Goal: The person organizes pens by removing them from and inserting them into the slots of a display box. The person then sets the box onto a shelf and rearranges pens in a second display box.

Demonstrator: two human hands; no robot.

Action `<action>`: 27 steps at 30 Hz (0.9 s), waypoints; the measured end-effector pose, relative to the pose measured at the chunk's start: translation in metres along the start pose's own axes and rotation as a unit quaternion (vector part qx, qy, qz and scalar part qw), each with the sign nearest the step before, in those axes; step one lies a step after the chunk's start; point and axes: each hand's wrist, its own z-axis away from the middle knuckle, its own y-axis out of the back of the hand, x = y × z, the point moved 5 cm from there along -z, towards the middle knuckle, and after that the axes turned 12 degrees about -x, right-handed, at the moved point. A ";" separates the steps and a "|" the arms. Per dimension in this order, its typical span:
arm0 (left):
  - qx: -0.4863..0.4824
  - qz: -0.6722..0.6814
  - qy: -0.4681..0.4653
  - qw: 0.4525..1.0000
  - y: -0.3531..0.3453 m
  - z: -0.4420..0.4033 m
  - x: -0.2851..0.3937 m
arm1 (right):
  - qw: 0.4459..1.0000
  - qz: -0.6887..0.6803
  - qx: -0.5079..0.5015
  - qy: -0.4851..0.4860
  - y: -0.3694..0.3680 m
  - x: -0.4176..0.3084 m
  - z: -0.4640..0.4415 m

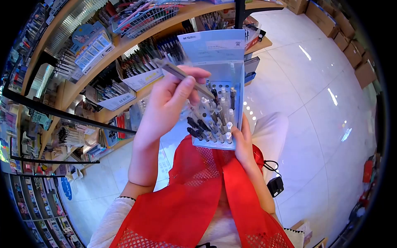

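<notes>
My left hand (171, 95) is raised over a light-blue pen display box (215, 51), its fingers pinched round a slim grey pen (173, 70). The pen slants down to the right, its lower end above the box's holes. Several pens (221, 115) with clear, white and black ends stand in the box, some leaning at the near left. The box's lid is up at the back. Gripping the box's near right side, my right hand (245, 144) has its thumb at the front corner; some fingers are hidden behind the box.
Curved wooden shelves (136, 37) on the left carry pen boxes and a wire basket (153, 18) of pens. A dark rail (70, 111) crosses in front of them. Cardboard boxes (353, 53) line the far right of the tiled floor (297, 82). A black adapter (276, 187) hangs by my right arm.
</notes>
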 end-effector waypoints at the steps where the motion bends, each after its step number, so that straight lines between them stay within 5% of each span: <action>1: -0.006 0.000 0.016 1.000 -0.002 0.001 -0.001 | 1.000 0.020 -0.003 0.003 0.002 0.004 -0.001; 9: -0.010 -0.108 0.066 0.992 -0.009 0.012 0.007 | 0.998 -0.028 -0.051 0.010 -0.003 0.003 0.002; 13: -0.002 -0.052 0.066 0.996 -0.013 0.023 0.001 | 0.997 -0.035 -0.070 0.010 -0.004 0.007 0.000; 16: -0.044 -0.156 -0.006 0.987 -0.010 0.025 0.002 | 0.995 -0.047 -0.092 0.002 -0.007 0.012 -0.002; 27: 0.035 -0.293 -0.012 0.956 0.011 0.017 -0.012 | 0.996 -0.033 -0.080 -0.030 -0.009 0.025 -0.020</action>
